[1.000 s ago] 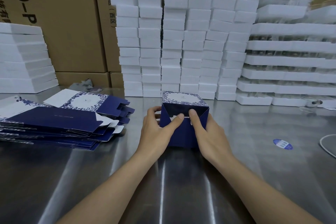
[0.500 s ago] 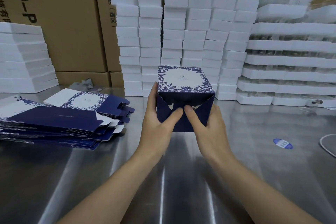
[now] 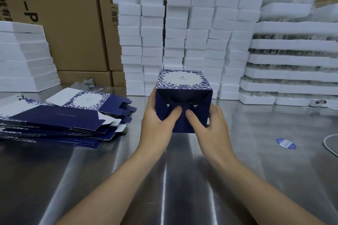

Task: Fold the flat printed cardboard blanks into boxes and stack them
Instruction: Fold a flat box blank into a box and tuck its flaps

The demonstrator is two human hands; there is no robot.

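A navy box (image 3: 182, 86) with a white floral-bordered panel facing up is held above the steel table (image 3: 164, 179), its folded flap end turned toward me. My left hand (image 3: 157, 120) grips its left side and my right hand (image 3: 208, 124) grips its right side. Both thumbs press on the dark interlocking flaps at the middle of that end. A pile of flat printed blanks (image 3: 60, 115) lies on the table to the left.
Stacks of white foam blocks (image 3: 182, 33) stand just behind the box, with foam trays (image 3: 292, 60) at the right and more foam (image 3: 23, 58) at the far left. Brown cartons (image 3: 64, 14) line the back. A blue sticker (image 3: 285, 143) and a white cable (image 3: 331, 144) lie at right.
The box was lifted off the table and tipped so its flap end faces me. Both thumbs moved in to the centre of the flaps, which have closed together further.
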